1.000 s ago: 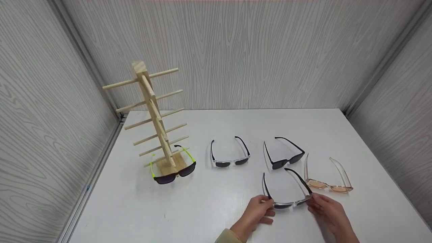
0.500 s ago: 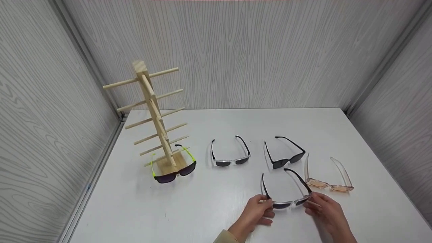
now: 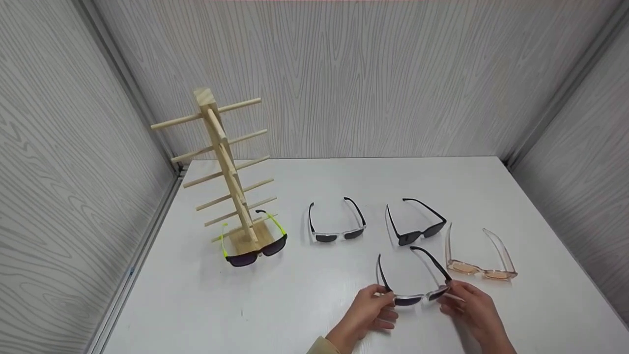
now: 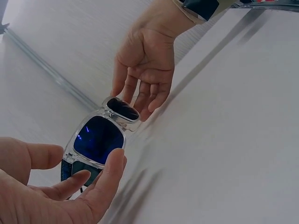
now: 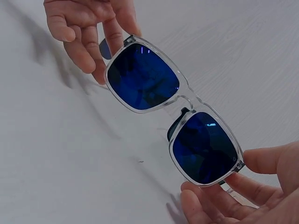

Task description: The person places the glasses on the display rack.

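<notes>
Sunglasses with a clear frame, black temples and dark blue lenses (image 5: 142,77) are held by both hands near the front of the table, temples pointing away from me. My left hand (image 3: 364,310) pinches the left hinge corner between thumb and fingers. At the opposite corner, my right hand (image 3: 475,309) grips the frame where the temple joins. In the left wrist view, shadows of the glasses and hands fall on the white table (image 4: 224,154), apart from them.
A wooden display rack (image 3: 223,147) stands at left, with neon-and-black sunglasses (image 3: 243,259) at its base. Clear-framed sunglasses (image 3: 325,238), black sunglasses (image 3: 409,239) and peach-tinted glasses (image 3: 463,268) lie beyond the hands. Grain-patterned walls (image 3: 334,78) enclose the table.
Both hands and the held sunglasses have drifted slightly left, and the frame is tilted a little differently. The grip is unchanged, and the other glasses and the rack stay put.
</notes>
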Tool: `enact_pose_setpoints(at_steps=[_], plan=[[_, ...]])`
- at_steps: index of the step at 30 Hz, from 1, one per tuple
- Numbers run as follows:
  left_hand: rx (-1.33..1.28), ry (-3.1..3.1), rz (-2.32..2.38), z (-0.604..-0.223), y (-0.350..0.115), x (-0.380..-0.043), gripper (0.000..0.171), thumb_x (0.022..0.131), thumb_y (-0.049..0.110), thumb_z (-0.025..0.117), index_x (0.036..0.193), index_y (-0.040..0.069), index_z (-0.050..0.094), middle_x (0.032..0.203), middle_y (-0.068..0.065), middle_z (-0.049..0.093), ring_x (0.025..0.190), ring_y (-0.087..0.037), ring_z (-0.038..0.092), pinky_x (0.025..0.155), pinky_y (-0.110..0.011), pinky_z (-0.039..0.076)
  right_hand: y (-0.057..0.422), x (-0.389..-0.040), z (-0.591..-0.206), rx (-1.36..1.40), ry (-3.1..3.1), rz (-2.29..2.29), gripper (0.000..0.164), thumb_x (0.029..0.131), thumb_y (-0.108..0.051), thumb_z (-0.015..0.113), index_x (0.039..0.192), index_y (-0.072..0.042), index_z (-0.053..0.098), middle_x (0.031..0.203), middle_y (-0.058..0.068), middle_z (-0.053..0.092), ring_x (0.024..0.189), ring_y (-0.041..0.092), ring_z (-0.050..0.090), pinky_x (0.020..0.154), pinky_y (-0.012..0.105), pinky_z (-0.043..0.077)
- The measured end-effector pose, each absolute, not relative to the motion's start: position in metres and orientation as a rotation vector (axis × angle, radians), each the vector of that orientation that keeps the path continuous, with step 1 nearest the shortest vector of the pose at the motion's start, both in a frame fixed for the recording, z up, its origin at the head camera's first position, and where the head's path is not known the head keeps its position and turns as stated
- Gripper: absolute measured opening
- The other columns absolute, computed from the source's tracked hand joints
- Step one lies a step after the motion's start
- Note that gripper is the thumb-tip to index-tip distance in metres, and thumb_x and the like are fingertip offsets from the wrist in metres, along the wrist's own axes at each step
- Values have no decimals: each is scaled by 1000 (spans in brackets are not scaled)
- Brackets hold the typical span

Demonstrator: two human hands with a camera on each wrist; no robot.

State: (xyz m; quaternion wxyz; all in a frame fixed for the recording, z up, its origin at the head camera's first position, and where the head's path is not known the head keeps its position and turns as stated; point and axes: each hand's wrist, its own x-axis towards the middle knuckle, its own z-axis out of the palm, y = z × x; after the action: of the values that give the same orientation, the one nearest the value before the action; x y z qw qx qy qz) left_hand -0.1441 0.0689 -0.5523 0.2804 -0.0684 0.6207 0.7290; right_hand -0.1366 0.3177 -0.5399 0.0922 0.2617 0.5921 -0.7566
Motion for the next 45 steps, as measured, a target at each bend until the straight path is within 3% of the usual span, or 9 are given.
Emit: enact_pose_setpoints(at_steps=[4, 11, 22, 45], plan=[[-165, 1675, 1959, -550, 66, -143, 25, 91, 22, 59, 109, 6, 58, 90, -11, 64, 74, -24, 67, 59, -38, 56, 315, -136, -538, 763, 1760, -2275, 12, 88, -21, 65, 95, -11, 64, 88, 2, 68, 85, 20, 66, 75, 38, 54], [-131, 1708, 1947, -548, 61, -143, 25, 91, 23, 58, 110, 6, 58, 90, -11, 65, 73, -26, 68, 58, -38, 56, 310, -134, -537, 791, 1771, -2261, 20, 88, -23, 65, 101, -8, 62, 88, 2, 67, 85, 18, 66, 76, 37, 54], [-124, 1673, 1982, -546, 47, -141, 31, 91, 24, 60, 116, 5, 57, 94, -10, 63, 74, -24, 68, 59, -37, 56, 297, -132, -536, 760, 1787, -2328, 10, 90, -20, 63, 95, -12, 64, 91, 2, 68, 86, 18, 66, 78, 36, 53], [-103, 1655, 2052, -534, 19, -146, 38, 92, 26, 59, 122, 4, 54, 99, -11, 60, 76, -23, 67, 62, -38, 56, 269, -140, -525, 681, 1828, -2321, 24, 90, -21, 63, 107, -4, 59, 96, 6, 67, 90, 22, 66, 83, 40, 51]])
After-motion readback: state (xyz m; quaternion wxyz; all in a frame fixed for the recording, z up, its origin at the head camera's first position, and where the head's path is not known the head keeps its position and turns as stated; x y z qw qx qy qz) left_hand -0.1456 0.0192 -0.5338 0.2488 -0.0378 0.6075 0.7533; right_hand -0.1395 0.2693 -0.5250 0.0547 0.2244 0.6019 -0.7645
